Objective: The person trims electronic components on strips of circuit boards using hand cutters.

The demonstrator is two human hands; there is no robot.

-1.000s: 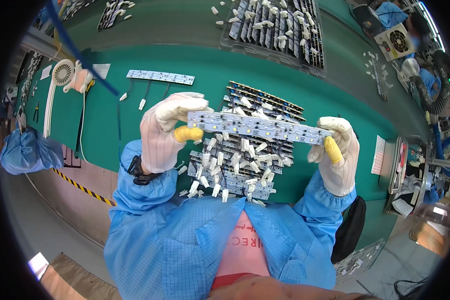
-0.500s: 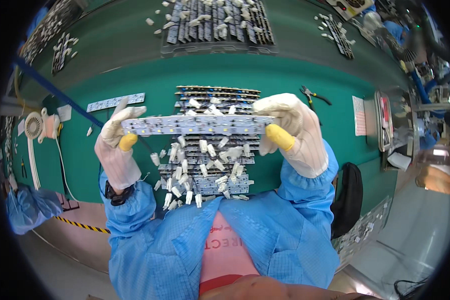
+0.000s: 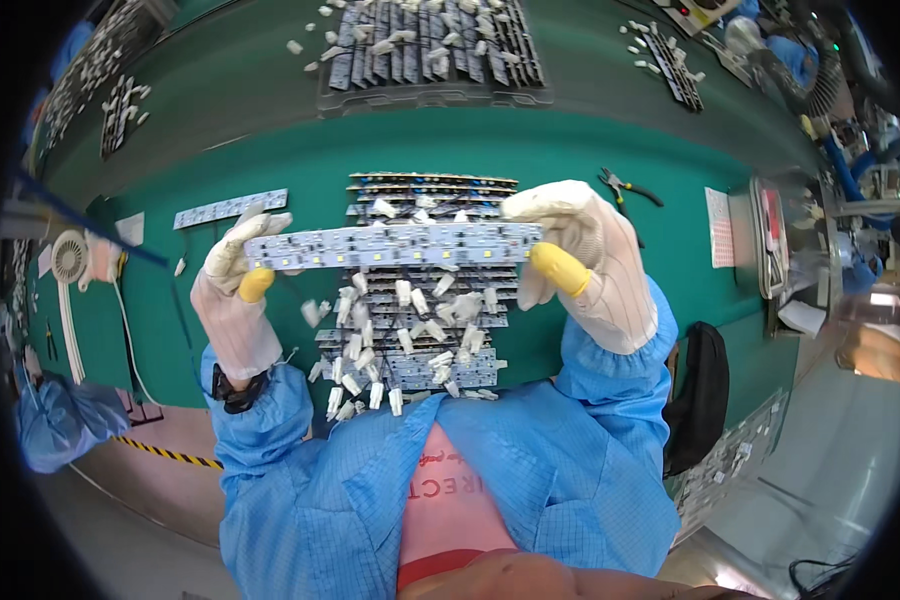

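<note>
A long white LED circuit board (image 3: 395,247) is held level in front of me, its row of small yellowish LEDs turned up toward me. My left hand (image 3: 238,262), in a white glove with a yellow thumb tip, pinches its left end. At the right end my right hand (image 3: 565,245), gloved the same way, is closed on the board. Beneath it lies a stack of similar boards (image 3: 420,375) with many white plug connectors (image 3: 405,292) on short wires. The held board hides the middle of that stack.
A single LED board (image 3: 230,208) lies at the left on the green mat (image 3: 300,160). Cutting pliers (image 3: 630,190) rest at the right. Farther back stands a clear tray (image 3: 435,97) full of boards. A small fan (image 3: 69,255) is at far left; a blue cord (image 3: 90,215) hangs there.
The board has tilted slightly, showing more of its face, while both hands keep their hold. The blue cord at the left has swung away from my left hand.
</note>
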